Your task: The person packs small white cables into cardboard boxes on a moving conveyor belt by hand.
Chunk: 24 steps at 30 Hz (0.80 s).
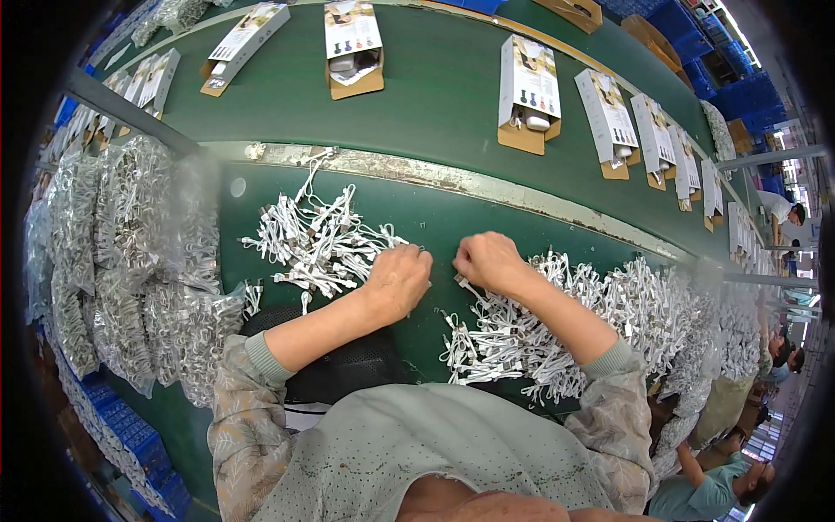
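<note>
The person's left hand (400, 280) and right hand (491, 261) curl near white USB cables (300, 244), any grasp indiscernible; the printed white cartons' (531, 76) lettering is illegibly small.

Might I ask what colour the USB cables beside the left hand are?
The USB cables beside the left hand are white, clearest in the head view.
</note>
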Each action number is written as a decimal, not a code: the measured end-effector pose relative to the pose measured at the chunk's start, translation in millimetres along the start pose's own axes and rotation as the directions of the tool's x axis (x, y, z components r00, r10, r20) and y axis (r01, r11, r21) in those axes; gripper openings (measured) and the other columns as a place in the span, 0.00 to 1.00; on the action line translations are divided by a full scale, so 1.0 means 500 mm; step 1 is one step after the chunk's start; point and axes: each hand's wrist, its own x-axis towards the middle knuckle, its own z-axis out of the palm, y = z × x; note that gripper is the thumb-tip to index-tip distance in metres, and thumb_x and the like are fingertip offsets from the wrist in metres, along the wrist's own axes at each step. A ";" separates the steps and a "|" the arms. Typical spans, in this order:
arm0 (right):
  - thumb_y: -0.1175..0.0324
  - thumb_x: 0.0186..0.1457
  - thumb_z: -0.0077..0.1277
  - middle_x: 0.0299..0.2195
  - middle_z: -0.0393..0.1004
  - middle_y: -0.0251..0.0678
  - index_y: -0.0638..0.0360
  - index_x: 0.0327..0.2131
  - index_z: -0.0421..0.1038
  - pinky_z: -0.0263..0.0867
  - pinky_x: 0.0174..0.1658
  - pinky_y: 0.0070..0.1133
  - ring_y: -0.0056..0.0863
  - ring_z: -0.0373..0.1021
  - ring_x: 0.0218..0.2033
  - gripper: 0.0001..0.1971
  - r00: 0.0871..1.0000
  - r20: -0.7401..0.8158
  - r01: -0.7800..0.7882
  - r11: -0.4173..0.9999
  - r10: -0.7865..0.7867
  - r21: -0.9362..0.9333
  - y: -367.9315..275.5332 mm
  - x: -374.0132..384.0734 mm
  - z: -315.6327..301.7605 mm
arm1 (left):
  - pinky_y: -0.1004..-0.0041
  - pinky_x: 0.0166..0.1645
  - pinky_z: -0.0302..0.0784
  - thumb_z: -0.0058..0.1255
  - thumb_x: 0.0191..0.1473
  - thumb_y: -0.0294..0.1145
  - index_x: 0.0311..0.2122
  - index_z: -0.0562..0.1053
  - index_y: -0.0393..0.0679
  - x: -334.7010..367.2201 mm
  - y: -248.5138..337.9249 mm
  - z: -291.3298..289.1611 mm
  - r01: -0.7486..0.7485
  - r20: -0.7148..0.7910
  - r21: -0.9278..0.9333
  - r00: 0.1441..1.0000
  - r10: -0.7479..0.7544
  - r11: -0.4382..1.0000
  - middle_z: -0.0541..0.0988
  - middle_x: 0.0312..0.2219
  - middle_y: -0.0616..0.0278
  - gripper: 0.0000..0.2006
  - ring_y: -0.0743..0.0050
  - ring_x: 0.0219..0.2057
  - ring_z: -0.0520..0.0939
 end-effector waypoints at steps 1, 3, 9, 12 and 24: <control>0.64 0.44 0.53 0.22 0.74 0.48 0.62 0.22 0.74 0.68 0.35 0.36 0.45 0.72 0.29 0.10 0.996 -0.086 0.006 1.000 -0.004 0.029 0.001 0.012 0.002 | 0.62 0.34 0.74 0.56 0.39 0.30 0.26 0.69 0.39 -0.003 -0.004 -0.003 -0.001 -0.003 0.001 1.000 0.001 1.000 0.73 0.24 0.52 0.10 0.56 0.29 0.77; 0.63 0.43 0.55 0.23 0.74 0.50 0.65 0.25 0.72 0.68 0.34 0.36 0.47 0.72 0.29 0.12 0.995 -0.094 0.026 0.999 -0.022 0.043 -0.009 0.020 -0.005 | 0.61 0.34 0.74 0.54 0.41 0.29 0.28 0.68 0.38 -0.012 -0.018 -0.014 0.075 0.011 -0.063 0.997 -0.074 0.995 0.73 0.23 0.50 0.09 0.53 0.27 0.77; 0.65 0.41 0.58 0.22 0.73 0.52 0.68 0.25 0.67 0.69 0.33 0.34 0.48 0.72 0.29 0.16 0.963 0.205 0.213 0.957 -0.172 -0.196 -0.048 -0.021 0.028 | 0.76 0.31 0.73 0.48 0.49 0.24 0.46 0.67 0.35 0.001 -0.151 -0.090 0.240 -0.033 -0.804 0.895 -0.445 0.544 0.73 0.29 0.63 0.17 0.79 0.26 0.76; 0.67 0.43 0.55 0.22 0.72 0.51 0.66 0.26 0.68 0.69 0.34 0.34 0.48 0.72 0.29 0.11 0.979 0.119 0.175 0.981 -0.164 -0.087 -0.050 0.000 0.013 | 0.79 0.35 0.77 0.48 0.49 0.23 0.40 0.67 0.29 0.034 -0.201 -0.138 0.092 -0.070 -0.973 0.760 -0.647 0.213 0.73 0.31 0.59 0.13 0.73 0.30 0.80; 0.67 0.48 0.54 0.31 0.74 0.37 0.64 0.31 0.70 0.66 0.36 0.22 0.26 0.70 0.29 0.11 0.342 -0.718 0.391 0.604 0.605 0.695 0.030 0.453 -0.101 | 0.83 0.29 0.68 0.56 0.46 0.28 0.33 0.72 0.39 0.051 -0.334 -0.153 0.089 -0.247 -0.937 0.511 -0.823 0.337 0.75 0.25 0.69 0.09 0.86 0.26 0.74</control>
